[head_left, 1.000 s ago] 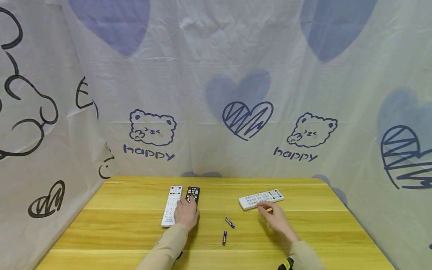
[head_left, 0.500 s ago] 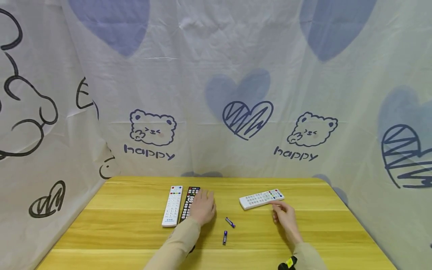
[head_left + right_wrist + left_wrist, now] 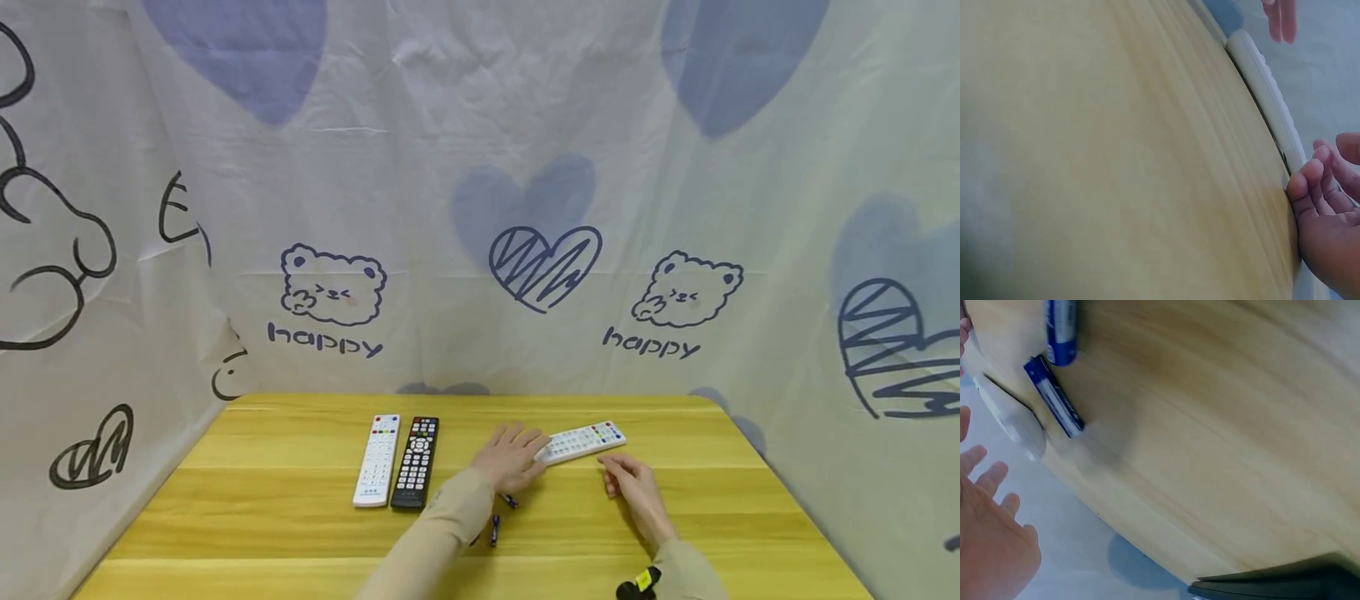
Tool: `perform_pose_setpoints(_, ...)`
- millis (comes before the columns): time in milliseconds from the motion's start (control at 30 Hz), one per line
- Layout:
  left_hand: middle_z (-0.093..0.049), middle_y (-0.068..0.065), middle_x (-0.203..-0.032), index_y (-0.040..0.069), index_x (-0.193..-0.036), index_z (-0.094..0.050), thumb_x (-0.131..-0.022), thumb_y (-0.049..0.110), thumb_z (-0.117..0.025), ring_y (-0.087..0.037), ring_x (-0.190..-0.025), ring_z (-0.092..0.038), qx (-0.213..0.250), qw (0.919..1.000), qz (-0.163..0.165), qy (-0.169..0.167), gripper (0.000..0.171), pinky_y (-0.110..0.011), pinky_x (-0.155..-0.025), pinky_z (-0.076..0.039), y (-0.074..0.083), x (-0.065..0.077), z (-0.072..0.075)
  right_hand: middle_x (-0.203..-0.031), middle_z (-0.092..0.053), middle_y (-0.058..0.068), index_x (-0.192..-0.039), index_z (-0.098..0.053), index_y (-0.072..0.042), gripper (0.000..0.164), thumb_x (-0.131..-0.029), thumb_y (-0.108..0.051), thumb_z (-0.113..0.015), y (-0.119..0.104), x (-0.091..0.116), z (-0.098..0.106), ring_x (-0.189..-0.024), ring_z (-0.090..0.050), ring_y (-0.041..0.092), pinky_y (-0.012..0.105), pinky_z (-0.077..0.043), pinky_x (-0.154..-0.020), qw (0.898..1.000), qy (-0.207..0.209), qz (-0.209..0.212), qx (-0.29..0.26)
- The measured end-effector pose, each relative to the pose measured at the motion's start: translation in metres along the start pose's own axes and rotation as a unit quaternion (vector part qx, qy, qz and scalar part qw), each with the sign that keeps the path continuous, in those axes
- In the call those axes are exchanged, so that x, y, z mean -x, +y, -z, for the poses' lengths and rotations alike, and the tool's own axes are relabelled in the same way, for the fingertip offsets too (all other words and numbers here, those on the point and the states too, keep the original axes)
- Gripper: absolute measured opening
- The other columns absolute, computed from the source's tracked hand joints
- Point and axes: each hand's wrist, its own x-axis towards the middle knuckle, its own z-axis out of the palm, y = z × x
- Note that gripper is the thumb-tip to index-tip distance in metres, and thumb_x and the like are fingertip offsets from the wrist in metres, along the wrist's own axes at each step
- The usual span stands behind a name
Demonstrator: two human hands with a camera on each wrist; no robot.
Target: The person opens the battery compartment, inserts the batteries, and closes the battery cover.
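With fingers spread, my left hand (image 3: 512, 460) hovers by the left end of a white remote control (image 3: 581, 442) that lies slanted at the table's right. In the left wrist view the left hand (image 3: 994, 544) holds nothing. My right hand (image 3: 633, 492) rests just in front of that remote. Loosely curled fingers, with nothing seen between them, show on the right hand (image 3: 1332, 212) in the right wrist view, close to the remote's end. Two blue batteries lie under and beside the left forearm: one (image 3: 495, 531) nearer, the other (image 3: 510, 501) partly hidden.
A second white remote (image 3: 377, 461) and a black remote (image 3: 416, 463) lie side by side, buttons up, on the left of the wooden table (image 3: 247, 500). A printed cloth (image 3: 450, 358) hangs behind the table's far edge.
My left hand has left the black remote and moved right to the other white remote. The right hand has shifted slightly right along that remote's front edge. The remotes stay in place.
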Motion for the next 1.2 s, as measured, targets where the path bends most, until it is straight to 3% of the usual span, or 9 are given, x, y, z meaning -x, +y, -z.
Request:
perform_pose_setpoints(200,-0.037,0.012,-0.162,0.03,-0.155,-0.039,-0.107,0.045,-0.038,-0.017,-0.154,-0.028,-0.032,0.9991,0.002,-0.029,0.05,-0.04,-0.13,-0.021,0.015,-0.006,0.003,-0.075,-0.052,-0.003,-0.12,-0.058,0.013,0.029,-0.106,-0.011,-0.048,0.002,0.001,0.001,-0.063,-0.047,0.004,0.016,-0.044,-0.055,1.0,-0.004,0.005,-0.006)
perform_pose_setpoints(433,-0.034,0.016,-0.163,0.035,-0.155,-0.036,-0.107,0.049,-0.036,-0.012,-0.155,-0.024,-0.063,0.9959,0.026,-0.06,0.051,-0.039,-0.132,-0.016,0.022,-0.009,-0.001,-0.074,-0.052,-0.003,-0.121,-0.058,0.016,0.029,-0.104,-0.005,-0.049,0.003,0.002,0.001,-0.061,-0.047,0.002,0.015,-0.043,-0.054,1.0,0.001,0.017,-0.01)
perform_pose_setpoints(800,-0.053,0.014,-0.147,0.042,-0.149,-0.044,-0.106,0.05,-0.037,-0.011,-0.143,-0.044,-0.134,0.9872,0.084,-0.017,0.044,-0.041,-0.128,-0.027,0.012,-0.009,-0.001,-0.075,-0.053,-0.002,-0.123,-0.056,0.018,0.03,-0.103,-0.001,-0.046,0.004,0.001,0.002,-0.062,-0.048,0.003,0.015,-0.044,-0.055,1.0,-0.004,0.016,-0.009)
perform_pose_setpoints(1067,-0.05,0.001,-0.148,0.038,-0.146,-0.048,-0.105,0.044,-0.044,-0.023,-0.133,-0.055,-0.114,0.9778,0.175,-0.015,0.042,-0.05,-0.126,-0.028,-0.002,0.004,0.004,-0.08,-0.058,0.002,-0.127,-0.057,0.014,0.031,-0.105,-0.006,-0.047,0.002,0.004,0.002,-0.066,-0.05,0.007,0.019,-0.047,-0.057,1.0,-0.014,0.014,0.018)
perform_pose_setpoints(1200,-0.052,-0.007,-0.142,0.032,-0.139,-0.057,-0.102,0.036,-0.053,-0.032,-0.124,-0.061,-0.088,0.9748,0.205,0.005,0.038,-0.053,-0.123,-0.034,-0.009,0.003,0.003,-0.08,-0.058,0.002,-0.127,-0.057,0.014,0.031,-0.105,-0.005,-0.047,0.002,0.005,0.002,-0.066,-0.05,0.007,0.02,-0.047,-0.057,0.999,-0.018,0.02,0.016)
